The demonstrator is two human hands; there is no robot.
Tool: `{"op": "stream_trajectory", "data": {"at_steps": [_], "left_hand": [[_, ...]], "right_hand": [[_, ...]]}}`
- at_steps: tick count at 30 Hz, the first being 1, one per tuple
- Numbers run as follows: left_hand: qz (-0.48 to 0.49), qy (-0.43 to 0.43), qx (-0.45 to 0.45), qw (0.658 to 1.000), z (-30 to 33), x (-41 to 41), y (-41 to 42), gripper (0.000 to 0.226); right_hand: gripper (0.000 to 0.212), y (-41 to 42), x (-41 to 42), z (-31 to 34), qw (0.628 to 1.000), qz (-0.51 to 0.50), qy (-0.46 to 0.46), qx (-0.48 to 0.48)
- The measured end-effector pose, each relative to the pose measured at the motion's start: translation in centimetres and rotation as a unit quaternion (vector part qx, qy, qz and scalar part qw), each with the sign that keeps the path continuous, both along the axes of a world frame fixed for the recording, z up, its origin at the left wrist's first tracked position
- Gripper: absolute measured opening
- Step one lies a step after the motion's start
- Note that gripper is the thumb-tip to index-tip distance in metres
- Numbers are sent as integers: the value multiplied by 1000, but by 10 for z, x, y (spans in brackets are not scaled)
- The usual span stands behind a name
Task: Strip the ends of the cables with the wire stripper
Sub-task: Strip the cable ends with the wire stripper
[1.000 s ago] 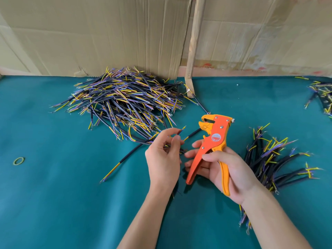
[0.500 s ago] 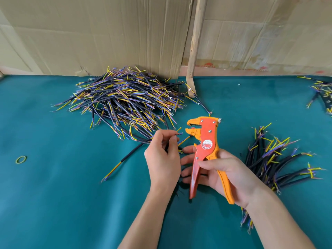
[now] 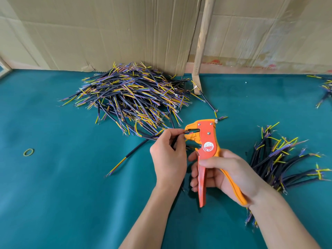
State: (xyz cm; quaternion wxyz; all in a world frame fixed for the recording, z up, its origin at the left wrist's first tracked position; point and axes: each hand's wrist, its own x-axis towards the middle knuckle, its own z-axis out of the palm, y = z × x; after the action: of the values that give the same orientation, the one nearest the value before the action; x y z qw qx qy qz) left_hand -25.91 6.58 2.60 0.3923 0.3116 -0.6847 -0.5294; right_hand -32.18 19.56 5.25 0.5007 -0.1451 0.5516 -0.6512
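Orange wire stripper (image 3: 208, 141) stands upright in the right hand (image 3: 228, 173), whose fingers are curled round both handles; its head points left; the left hand (image 3: 168, 155) pinches a thin wire (image 3: 181, 134) at the open mouth of the tool, perhaps already between the blades; a big cable pile (image 3: 133, 97) lies behind on the teal cloth (image 3: 62, 194); a smaller bundle (image 3: 280, 159) lies at the right.
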Motion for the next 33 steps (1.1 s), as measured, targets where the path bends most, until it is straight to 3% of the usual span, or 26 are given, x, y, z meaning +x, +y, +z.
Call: {"op": "stream_trajectory", "data": {"at_steps": [21,33], "left_hand": [[-2,27,-5,1000,1,1,-2,17],[-30,62,29,997,-5,0,-5,30]], "right_hand": [[22,-2,0,1,997,-46,-27,-48],[33,-3,1,1,999,-18,-18,-28]]}}
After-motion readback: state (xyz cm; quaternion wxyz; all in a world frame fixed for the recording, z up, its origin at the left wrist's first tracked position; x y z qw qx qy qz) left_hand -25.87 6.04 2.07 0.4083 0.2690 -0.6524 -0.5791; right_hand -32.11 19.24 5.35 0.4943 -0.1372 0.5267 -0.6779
